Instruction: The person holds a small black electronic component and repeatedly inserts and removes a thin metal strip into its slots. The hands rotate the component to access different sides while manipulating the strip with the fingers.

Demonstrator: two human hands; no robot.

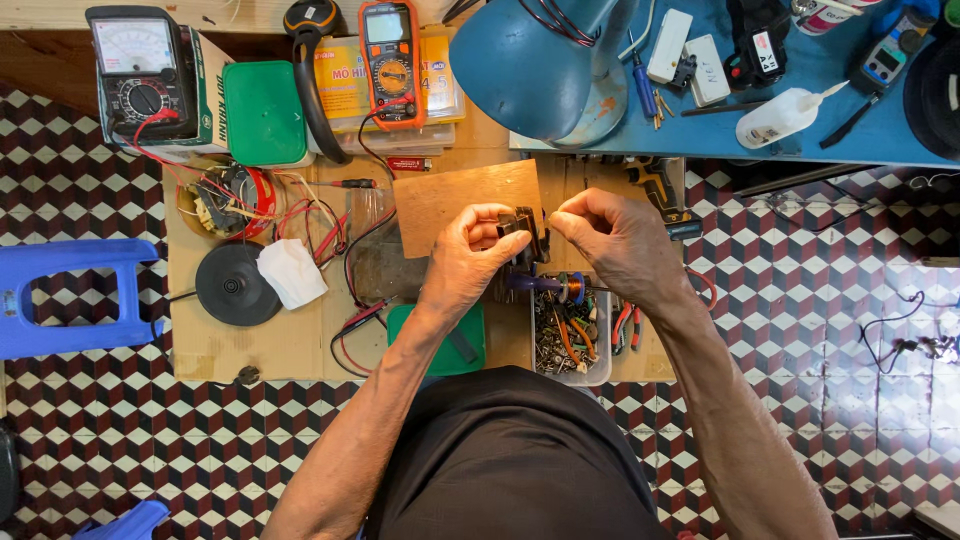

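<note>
My left hand (468,258) grips a small dark electrical part (524,232), held up over the cardboard work surface (290,340). My right hand (618,240) is pinched against the right side of the same part, thumb and forefinger closed on it. Whether a wire runs between the fingers is too small to tell. Just below the hands lies a purple-handled tool (545,284) across a clear plastic box of screws and small parts (567,335).
An analogue meter (138,70), an orange digital multimeter (391,62), a green box (264,112), a blue desk lamp (545,65), a brown board (450,200), a black disc (236,285), red test leads (330,235), a blue bench with bottle (780,118), a blue stool (70,298).
</note>
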